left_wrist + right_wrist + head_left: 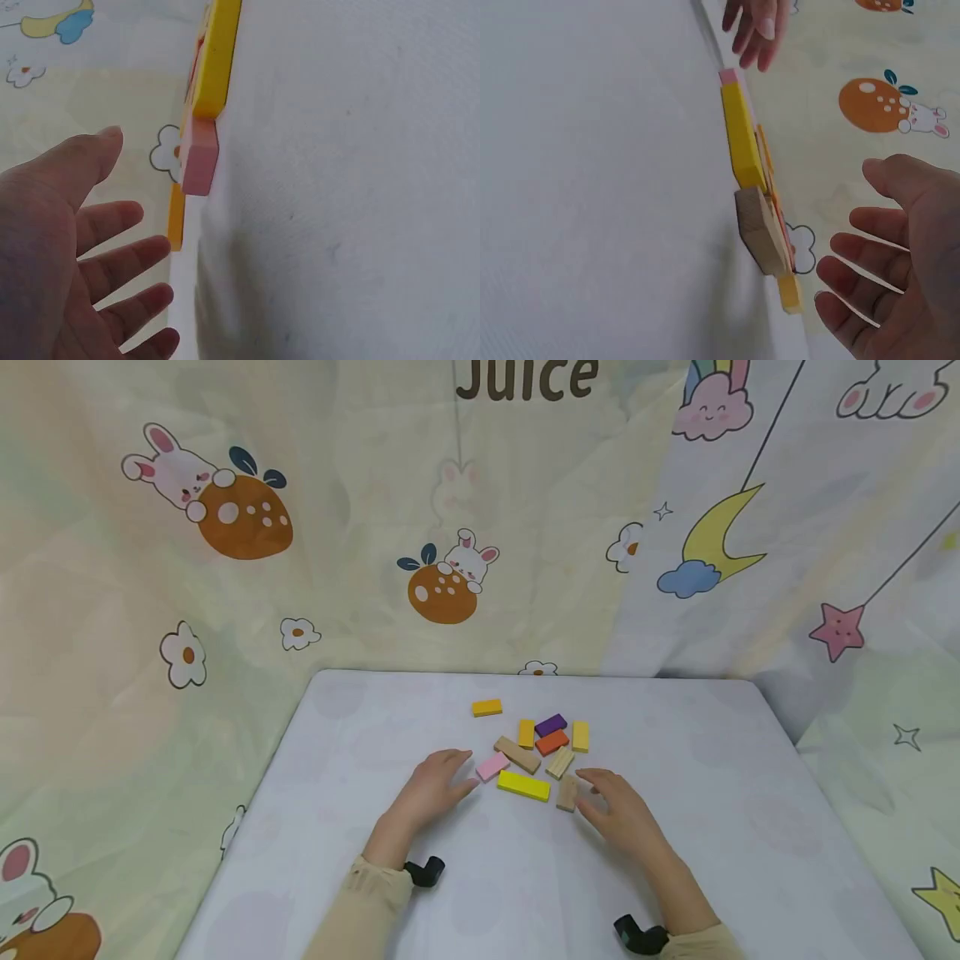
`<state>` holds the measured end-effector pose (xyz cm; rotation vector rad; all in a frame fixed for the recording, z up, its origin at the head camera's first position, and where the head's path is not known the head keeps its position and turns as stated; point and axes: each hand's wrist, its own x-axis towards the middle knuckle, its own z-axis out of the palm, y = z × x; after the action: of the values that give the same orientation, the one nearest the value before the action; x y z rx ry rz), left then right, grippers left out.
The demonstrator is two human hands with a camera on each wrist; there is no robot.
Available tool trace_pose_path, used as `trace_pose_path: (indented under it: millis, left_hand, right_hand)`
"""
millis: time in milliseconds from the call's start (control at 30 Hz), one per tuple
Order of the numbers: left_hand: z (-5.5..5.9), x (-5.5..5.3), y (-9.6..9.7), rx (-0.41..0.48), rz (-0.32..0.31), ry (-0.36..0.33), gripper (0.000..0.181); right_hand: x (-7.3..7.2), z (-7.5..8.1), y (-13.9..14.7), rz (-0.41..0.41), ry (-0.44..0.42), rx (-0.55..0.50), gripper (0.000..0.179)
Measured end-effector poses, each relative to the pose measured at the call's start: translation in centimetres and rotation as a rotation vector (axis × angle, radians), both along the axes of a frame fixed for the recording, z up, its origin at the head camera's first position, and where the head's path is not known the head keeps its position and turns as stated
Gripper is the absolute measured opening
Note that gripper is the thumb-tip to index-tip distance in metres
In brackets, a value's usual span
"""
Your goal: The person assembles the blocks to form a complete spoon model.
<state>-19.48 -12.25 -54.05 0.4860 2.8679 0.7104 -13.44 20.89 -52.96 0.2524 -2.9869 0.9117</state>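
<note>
Several small blocks lie loosely grouped on the white table. My left hand [433,789] is beside the pink block [492,767], fingers spread and holding nothing; the left wrist view shows a gap between them. On the group's other side, my right hand [618,810] is close to a plain wooden block [567,793], its fingers loosely bent around air. Between the hands lies a long bright yellow block [523,786]. Behind it are another wooden block [517,755], a pale grooved block [560,763], an orange-red block [552,742] and a purple block [551,725].
Farther back are an amber block [527,734], a light yellow block [581,737] and a separate yellow block [487,707]. The white table [300,852] ends at a hanging cloth [360,485] printed with rabbits and flowers. Black wrist-worn devices [426,872] are at both cuffs.
</note>
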Motion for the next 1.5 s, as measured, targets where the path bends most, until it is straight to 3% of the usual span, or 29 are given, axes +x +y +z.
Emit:
trace_pose_path:
  millis: [200,433,567,767,933,1133,1333,1500]
  left_hand:
    - [-1.9,-0.8,1.2,0.02,-0.006,0.018,0.056]
    - [-3.1,-1.3,2.1,-0.013,0.006,0.124,0.051]
    - [-3.3,-1.6,2.7,-0.065,0.024,0.161,0.048]
    - [-3.2,-1.9,3.1,-0.107,0.04,0.162,0.044]
    - [-3.0,-2.0,2.2,-0.067,0.035,0.153,0.04]
    - [-2.8,-2.1,-0.1,-0.013,0.016,0.146,0.038]
    - [-3.2,-2.0,-2.2,0.058,-0.049,0.106,0.039]
    - [-3.8,-1.8,-2.7,0.093,-0.042,0.088,0.039]
  right_hand:
    - [0.7,-0.9,-2.4,-0.021,-0.013,-0.172,0.029]
    - [1.4,-3.1,-3.8,-0.042,-0.064,-0.296,0.01]
    - [1.5,-4.1,-3.7,-0.051,-0.005,-0.295,0.014]
    - [1.6,-4.7,-3.3,-0.034,0.121,-0.271,0.013]
    - [1.4,-5.3,-3.1,-0.032,0.17,-0.263,0.014]
    - [1.3,-5.7,-3.0,-0.018,0.191,-0.268,0.014]
    - [1.3,-5.6,-3.0,-0.004,0.203,-0.269,0.013]
    - [1.3,-5.6,-3.2,-0.031,0.215,-0.24,0.013]
